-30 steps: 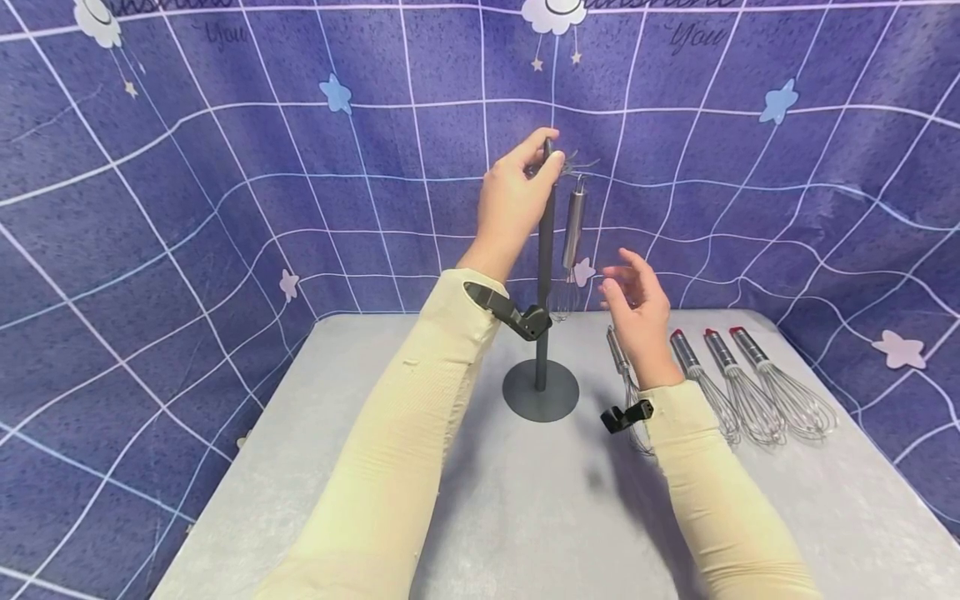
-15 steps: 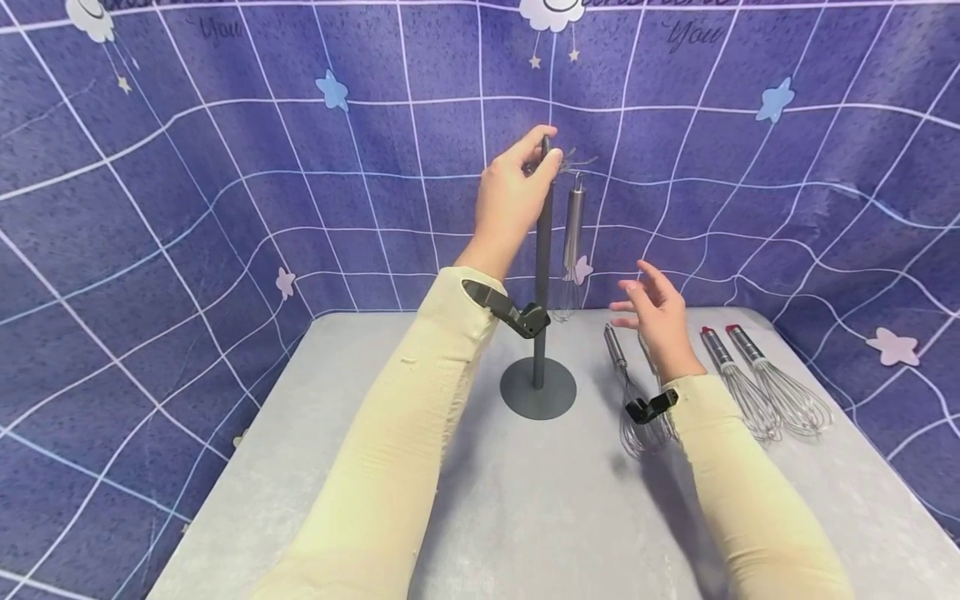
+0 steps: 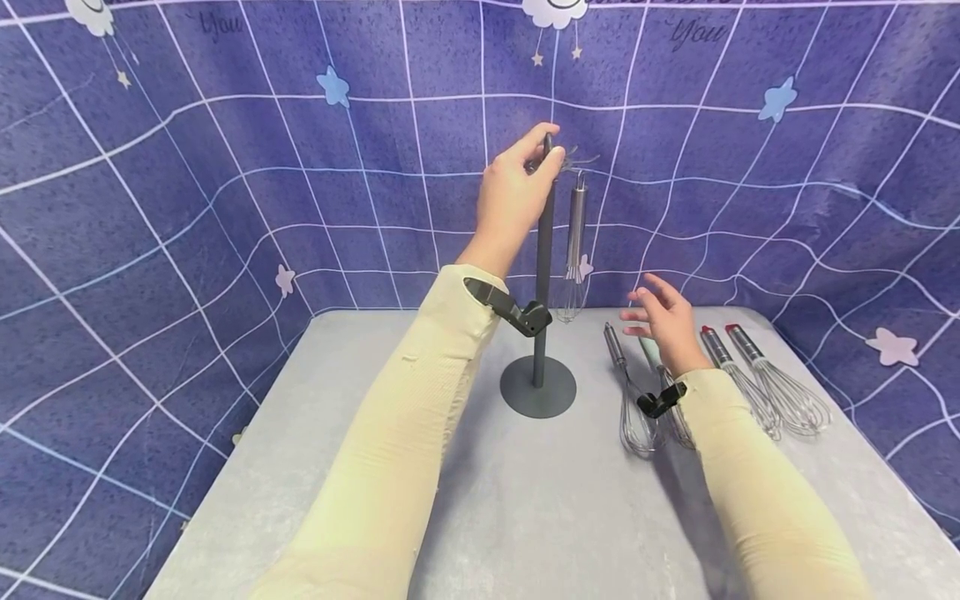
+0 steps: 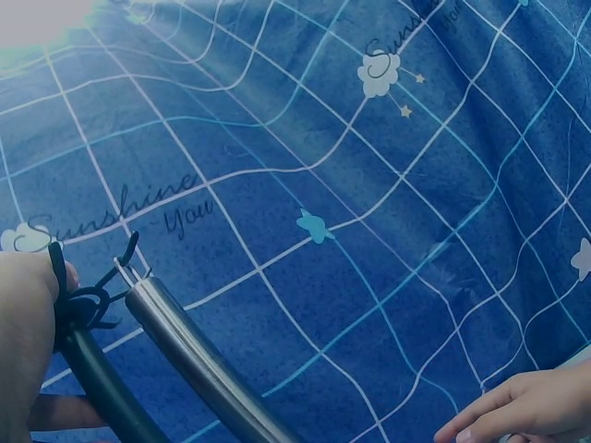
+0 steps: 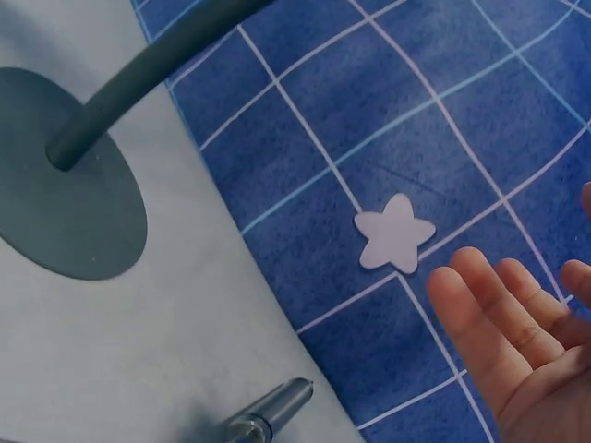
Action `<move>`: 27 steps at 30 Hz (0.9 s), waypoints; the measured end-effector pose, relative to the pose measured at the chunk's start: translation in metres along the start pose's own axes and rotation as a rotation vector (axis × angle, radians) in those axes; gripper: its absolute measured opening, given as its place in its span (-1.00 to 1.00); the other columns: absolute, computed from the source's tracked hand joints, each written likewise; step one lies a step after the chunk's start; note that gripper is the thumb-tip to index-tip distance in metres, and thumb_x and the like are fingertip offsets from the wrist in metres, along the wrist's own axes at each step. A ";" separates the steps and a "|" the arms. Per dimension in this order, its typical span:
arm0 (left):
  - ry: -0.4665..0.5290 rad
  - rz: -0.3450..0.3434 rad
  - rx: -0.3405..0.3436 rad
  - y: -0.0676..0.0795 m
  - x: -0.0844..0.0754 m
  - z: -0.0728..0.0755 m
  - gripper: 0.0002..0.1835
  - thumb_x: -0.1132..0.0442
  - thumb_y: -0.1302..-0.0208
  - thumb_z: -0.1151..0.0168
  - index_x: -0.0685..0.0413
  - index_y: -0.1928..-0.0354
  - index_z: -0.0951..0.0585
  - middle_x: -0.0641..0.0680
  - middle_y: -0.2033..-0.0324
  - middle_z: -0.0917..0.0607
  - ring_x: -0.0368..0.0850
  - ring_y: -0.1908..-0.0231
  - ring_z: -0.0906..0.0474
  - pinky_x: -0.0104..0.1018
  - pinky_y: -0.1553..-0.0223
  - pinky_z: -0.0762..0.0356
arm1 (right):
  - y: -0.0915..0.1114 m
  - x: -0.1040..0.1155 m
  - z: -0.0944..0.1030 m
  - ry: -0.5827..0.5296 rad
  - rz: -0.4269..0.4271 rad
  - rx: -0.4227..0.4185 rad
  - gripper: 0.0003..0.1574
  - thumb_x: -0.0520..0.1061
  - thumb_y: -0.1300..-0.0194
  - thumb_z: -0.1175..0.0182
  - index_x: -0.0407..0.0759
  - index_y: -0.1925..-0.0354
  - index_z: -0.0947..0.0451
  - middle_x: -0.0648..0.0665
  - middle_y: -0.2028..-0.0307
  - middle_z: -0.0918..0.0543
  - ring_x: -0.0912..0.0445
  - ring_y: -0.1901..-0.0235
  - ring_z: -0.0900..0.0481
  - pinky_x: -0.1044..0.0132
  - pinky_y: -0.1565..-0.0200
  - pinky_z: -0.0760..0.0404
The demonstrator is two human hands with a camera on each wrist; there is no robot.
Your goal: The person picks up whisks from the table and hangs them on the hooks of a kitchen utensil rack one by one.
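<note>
My left hand (image 3: 513, 196) grips the top of a dark grey hook stand (image 3: 542, 283), thumb and fingers about its post just by the hooks. A small whisk (image 3: 577, 225) hangs by its metal handle from one hook, wires down. In the left wrist view, its shiny handle (image 4: 199, 355) slants beside the post. My right hand (image 3: 671, 329) hovers above the whisks on the table, fingers loosely bent and nothing in them. Under and beside it lie a metal-handled whisk (image 3: 617, 348) and a whisk with a pale green handle (image 3: 650, 351), partly hidden by hand and wrist.
Two larger whisks with red-tipped handles, the inner whisk (image 3: 722, 350) and the outer whisk (image 3: 750, 346), lie at the right of the grey table (image 3: 525, 500). The stand's round base (image 3: 537, 400) sits mid-table. A blue gridded curtain (image 3: 420, 75) encloses the back and sides.
My right hand has moved right and slightly down, away from the hanging whisk. That whisk has swung a little. The left hand keeps its hold on the stand.
</note>
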State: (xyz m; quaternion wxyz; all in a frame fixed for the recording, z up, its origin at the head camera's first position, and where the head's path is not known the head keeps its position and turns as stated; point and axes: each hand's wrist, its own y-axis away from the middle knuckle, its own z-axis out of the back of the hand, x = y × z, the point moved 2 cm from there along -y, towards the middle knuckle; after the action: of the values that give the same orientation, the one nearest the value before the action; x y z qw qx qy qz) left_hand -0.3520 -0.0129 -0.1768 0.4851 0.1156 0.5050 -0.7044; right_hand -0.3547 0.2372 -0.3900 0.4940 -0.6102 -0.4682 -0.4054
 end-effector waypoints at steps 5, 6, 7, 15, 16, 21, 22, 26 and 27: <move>0.003 -0.005 -0.003 0.000 0.000 0.000 -0.64 -0.07 -0.48 -0.16 -0.40 -0.25 -0.59 -0.20 -0.06 -0.73 -0.19 0.12 -0.64 -0.29 0.16 -0.50 | -0.004 -0.004 0.004 0.025 -0.046 -0.003 -0.21 -0.16 -0.55 -0.04 -0.32 -0.56 0.02 0.00 0.15 -0.62 0.10 0.39 -0.76 0.16 0.32 -0.74; 0.003 -0.006 -0.004 0.000 0.000 0.000 -0.64 -0.07 -0.48 -0.16 -0.39 -0.25 -0.59 -0.20 -0.06 -0.73 -0.19 0.13 -0.65 -0.29 0.17 -0.51 | -0.006 -0.006 0.006 0.035 -0.054 -0.005 -0.21 -0.14 -0.55 -0.05 -0.31 -0.56 0.02 0.00 0.15 -0.62 0.10 0.38 -0.76 0.16 0.32 -0.74; 0.004 -0.006 -0.005 0.000 0.000 0.000 -0.64 -0.07 -0.48 -0.16 -0.39 -0.25 -0.59 -0.19 -0.06 -0.73 -0.19 0.13 -0.65 -0.29 0.18 -0.51 | -0.008 -0.009 0.008 0.044 -0.062 -0.006 -0.21 -0.13 -0.55 -0.05 -0.29 -0.57 0.01 0.01 0.15 -0.62 0.09 0.37 -0.76 0.17 0.31 -0.74; 0.010 -0.002 -0.004 0.001 -0.001 0.000 -0.64 -0.07 -0.48 -0.16 -0.39 -0.26 -0.59 -0.18 -0.08 -0.72 -0.18 0.13 -0.65 -0.30 0.20 -0.51 | -0.017 -0.027 0.020 0.161 -0.108 -0.017 -0.20 -0.02 -0.56 -0.07 -0.21 -0.57 -0.04 0.06 0.12 -0.61 0.06 0.30 -0.77 0.07 0.18 -0.72; 0.010 -0.002 -0.004 0.001 -0.001 0.000 -0.64 -0.06 -0.48 -0.16 -0.39 -0.26 -0.59 -0.18 -0.08 -0.72 -0.18 0.12 -0.65 -0.29 0.19 -0.51 | -0.017 -0.028 0.021 0.180 -0.115 -0.018 -0.21 -0.01 -0.56 -0.07 -0.22 -0.56 -0.04 0.07 0.12 -0.60 0.07 0.30 -0.77 0.08 0.17 -0.72; 0.009 0.004 -0.004 0.001 -0.001 0.001 -0.64 -0.06 -0.47 -0.16 -0.39 -0.26 -0.59 -0.19 -0.08 -0.72 -0.19 0.08 -0.65 -0.29 0.18 -0.51 | -0.008 -0.015 0.015 0.226 -0.165 0.004 -0.23 -0.08 -0.57 -0.01 -0.32 -0.55 -0.01 0.14 0.22 -0.61 0.05 0.30 -0.77 0.09 0.17 -0.73; 0.008 0.004 -0.004 0.001 -0.001 0.001 -0.64 -0.06 -0.47 -0.16 -0.39 -0.26 -0.59 -0.20 -0.07 -0.72 -0.19 0.09 -0.65 -0.29 0.18 -0.51 | -0.007 -0.013 0.014 0.226 -0.172 0.009 -0.23 -0.09 -0.57 -0.01 -0.34 -0.55 -0.01 0.15 0.24 -0.62 0.03 0.29 -0.77 0.08 0.18 -0.74; 0.010 -0.001 -0.008 0.001 -0.001 0.000 -0.64 -0.06 -0.47 -0.17 -0.38 -0.25 -0.60 -0.20 -0.06 -0.73 -0.19 0.11 -0.64 -0.30 0.18 -0.50 | -0.014 -0.024 0.021 0.210 -0.187 0.003 -0.22 -0.08 -0.56 -0.02 -0.34 -0.55 -0.01 0.15 0.27 -0.63 0.02 0.31 -0.77 0.02 0.17 -0.73; 0.010 -0.003 -0.009 0.001 -0.001 0.000 -0.64 -0.06 -0.47 -0.17 -0.39 -0.25 -0.60 -0.20 -0.05 -0.73 -0.20 0.12 -0.64 -0.30 0.18 -0.50 | -0.016 -0.028 0.023 0.207 -0.192 0.000 -0.21 -0.07 -0.56 -0.03 -0.33 -0.55 -0.01 0.15 0.27 -0.63 0.02 0.31 -0.77 0.00 0.15 -0.72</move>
State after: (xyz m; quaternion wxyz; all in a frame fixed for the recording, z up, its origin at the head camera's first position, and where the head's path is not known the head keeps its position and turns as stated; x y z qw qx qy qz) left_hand -0.3508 -0.0127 -0.1766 0.4821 0.1165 0.5108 -0.7022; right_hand -0.3759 0.2562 -0.4175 0.4985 -0.5177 -0.4709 -0.5116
